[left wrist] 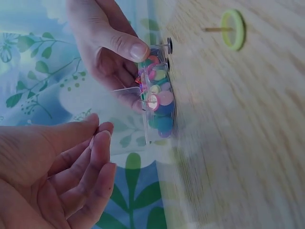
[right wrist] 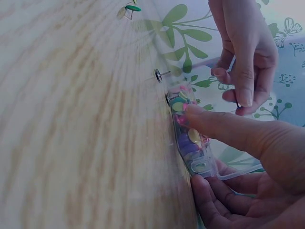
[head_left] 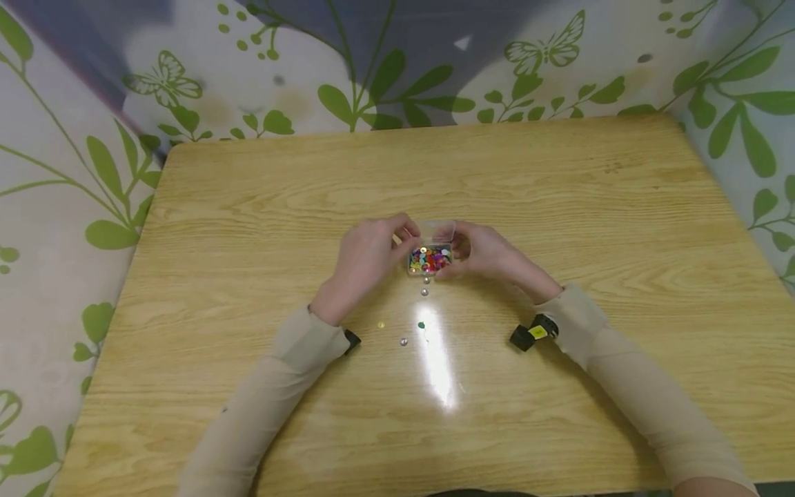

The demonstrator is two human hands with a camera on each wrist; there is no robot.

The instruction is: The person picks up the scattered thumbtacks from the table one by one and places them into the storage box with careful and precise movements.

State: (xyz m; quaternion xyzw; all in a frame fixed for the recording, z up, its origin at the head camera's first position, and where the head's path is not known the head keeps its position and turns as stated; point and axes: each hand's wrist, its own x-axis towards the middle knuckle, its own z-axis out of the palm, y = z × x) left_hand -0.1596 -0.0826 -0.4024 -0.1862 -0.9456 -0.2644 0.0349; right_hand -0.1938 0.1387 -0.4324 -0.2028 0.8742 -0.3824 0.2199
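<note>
A small clear plastic box (left wrist: 157,136) filled with multicoloured thumbtacks (head_left: 428,259) stands on the table, its transparent lid (head_left: 439,230) raised at the far side. My right hand (head_left: 487,250) holds the box at its right end, with a finger over the near rim and others behind. To the left of the box, my left hand (head_left: 370,248) is raised with thumb and fingertips together, pinching a small dark thumbtack (right wrist: 238,107) that is mostly hidden by the fingers. Two silvery tacks (head_left: 425,292) lie close in front of the box.
Nearer on the wooden table (head_left: 248,193) lie a yellow thumbtack (head_left: 381,325), a green one (head_left: 421,324) and another silvery one (head_left: 404,342), points up or on their sides. A leaf-patterned wall covering (head_left: 397,90) borders the table's back and sides.
</note>
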